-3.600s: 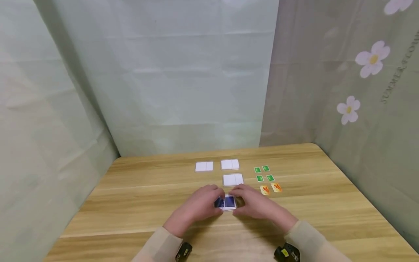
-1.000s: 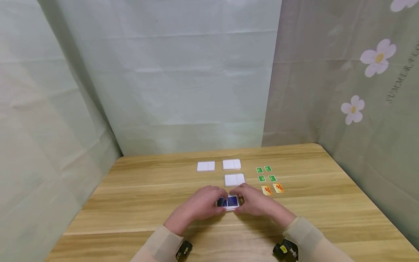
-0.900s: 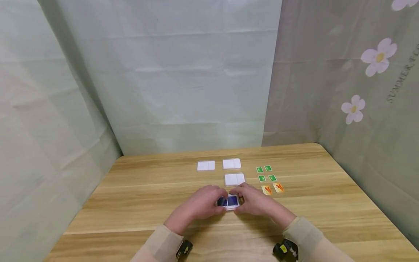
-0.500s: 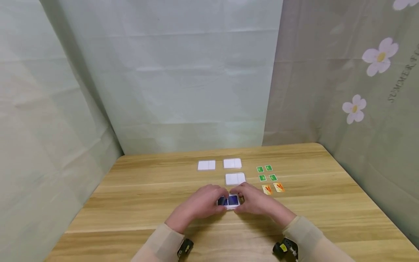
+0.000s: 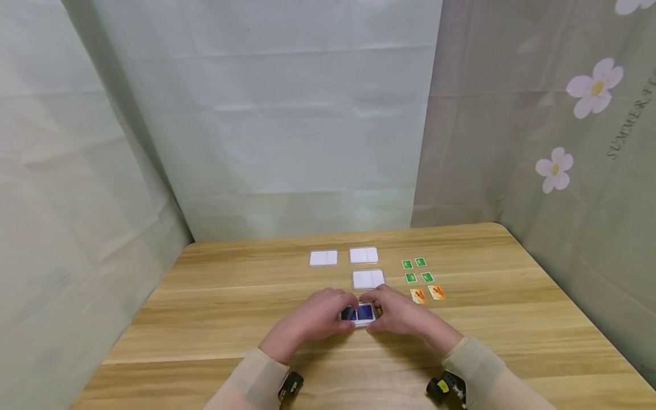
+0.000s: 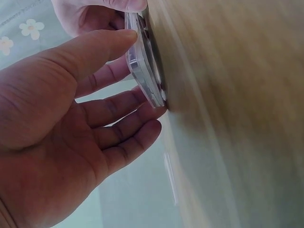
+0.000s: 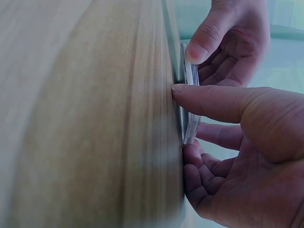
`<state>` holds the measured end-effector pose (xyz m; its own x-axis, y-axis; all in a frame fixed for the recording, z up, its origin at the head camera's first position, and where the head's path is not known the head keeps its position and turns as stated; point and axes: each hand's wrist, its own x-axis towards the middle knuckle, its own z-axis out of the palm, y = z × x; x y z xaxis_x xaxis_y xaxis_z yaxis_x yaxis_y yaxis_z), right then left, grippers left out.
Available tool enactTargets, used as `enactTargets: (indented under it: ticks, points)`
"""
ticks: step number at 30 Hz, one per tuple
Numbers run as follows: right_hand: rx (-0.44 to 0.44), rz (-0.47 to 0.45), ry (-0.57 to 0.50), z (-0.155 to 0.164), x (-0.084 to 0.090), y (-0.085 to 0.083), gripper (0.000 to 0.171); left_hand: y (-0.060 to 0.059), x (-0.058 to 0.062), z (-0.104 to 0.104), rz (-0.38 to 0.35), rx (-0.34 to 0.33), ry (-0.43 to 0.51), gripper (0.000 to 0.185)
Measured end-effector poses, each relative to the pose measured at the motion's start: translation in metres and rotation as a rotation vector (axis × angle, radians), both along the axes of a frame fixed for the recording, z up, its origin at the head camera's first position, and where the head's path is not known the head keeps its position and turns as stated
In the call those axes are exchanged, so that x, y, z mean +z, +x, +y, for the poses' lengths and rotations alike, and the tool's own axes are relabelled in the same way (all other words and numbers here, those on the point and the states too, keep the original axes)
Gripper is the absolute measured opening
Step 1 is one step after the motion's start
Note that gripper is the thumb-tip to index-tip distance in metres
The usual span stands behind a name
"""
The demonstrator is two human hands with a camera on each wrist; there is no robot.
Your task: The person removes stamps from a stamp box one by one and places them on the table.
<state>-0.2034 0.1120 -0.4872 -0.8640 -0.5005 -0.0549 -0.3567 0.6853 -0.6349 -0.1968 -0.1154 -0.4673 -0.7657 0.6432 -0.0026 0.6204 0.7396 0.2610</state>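
Observation:
A small clear plastic case (image 5: 363,314) with dark blue cards inside lies flat on the wooden table (image 5: 230,307), in the middle near me. My left hand (image 5: 328,310) grips its left edge and my right hand (image 5: 397,310) grips its right edge. In the left wrist view the left thumb (image 6: 95,47) lies on top of the case (image 6: 142,57), with the fingers curled at its lower edge. From the right wrist, the right thumb (image 7: 213,102) presses across the case (image 7: 191,104), the fingers (image 7: 199,175) curl beside it, and the left hand (image 7: 232,42) pinches the far end.
Three white-filled clear cases (image 5: 323,258) (image 5: 364,255) (image 5: 368,279) lie just beyond the hands. To the right lie several small green cards (image 5: 415,270) and two orange cards (image 5: 426,294). Pale green curtains (image 5: 287,142) close in the table's far and side edges.
Both hands stay on the blue-card case in the same spot. The fingers have drawn slightly closer over it since the earliest frame.

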Motion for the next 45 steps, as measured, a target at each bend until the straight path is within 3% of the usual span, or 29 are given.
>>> enactTargets:
  ticks: [15,34,45]
  points:
    - [0.053,0.039,-0.054,0.0069,-0.0045,-0.0017,0.052,-0.0026,-0.0011,-0.0011,-0.028,0.017,0.009,0.031]
    - [0.007,0.055,0.021,-0.0025,-0.0035,-0.0002,0.055,-0.0002,-0.0021,-0.0003,0.018,-0.019,0.004,0.031]
    - [0.005,0.054,0.020,-0.0012,-0.0033,-0.0006,0.055,-0.0043,0.0000,-0.0023,-0.040,-0.037,0.068,0.028]
